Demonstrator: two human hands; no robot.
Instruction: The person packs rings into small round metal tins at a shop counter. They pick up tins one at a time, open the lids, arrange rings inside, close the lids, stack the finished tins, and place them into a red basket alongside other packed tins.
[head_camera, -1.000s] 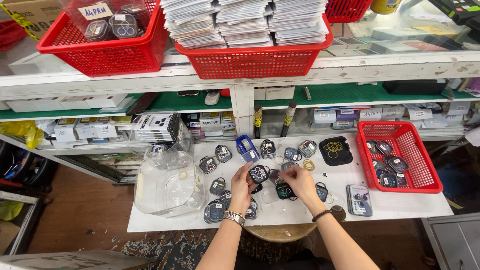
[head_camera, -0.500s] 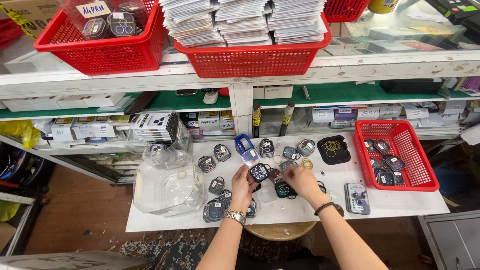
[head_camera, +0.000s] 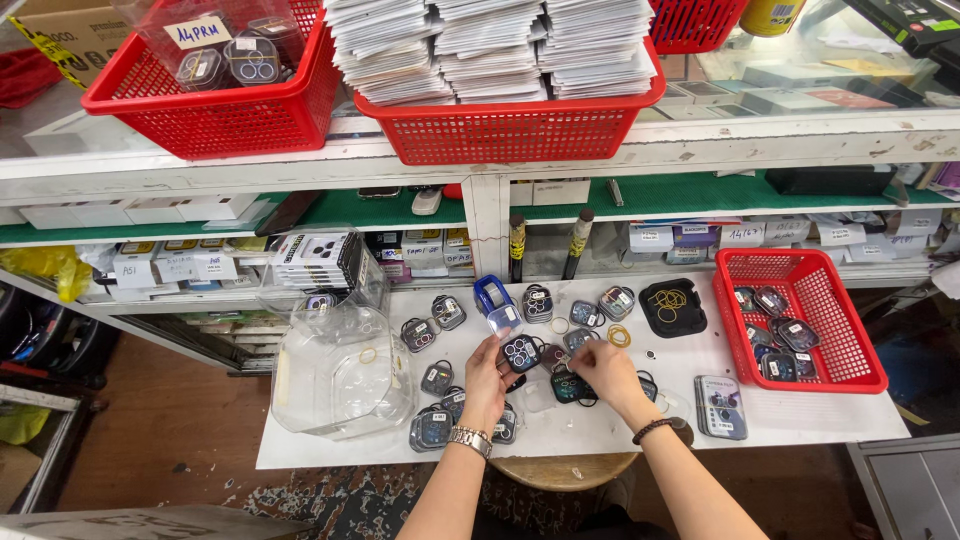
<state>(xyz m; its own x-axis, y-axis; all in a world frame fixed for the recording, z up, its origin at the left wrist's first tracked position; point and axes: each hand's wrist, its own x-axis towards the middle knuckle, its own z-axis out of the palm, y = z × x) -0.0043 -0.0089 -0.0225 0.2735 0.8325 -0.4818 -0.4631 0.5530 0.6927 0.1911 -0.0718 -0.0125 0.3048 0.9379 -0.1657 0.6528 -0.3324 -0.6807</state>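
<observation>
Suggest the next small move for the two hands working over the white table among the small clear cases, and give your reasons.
Probably set the small clear plastic case with dark lens rings into the red mesh basket at the right. The left hand pinches that case above the white table, the right hand rests on another dark case, and similar cases already lie in the basket.

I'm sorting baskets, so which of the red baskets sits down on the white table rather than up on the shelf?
The red basket at the table's right end; the others stand on the top shelf.
</observation>
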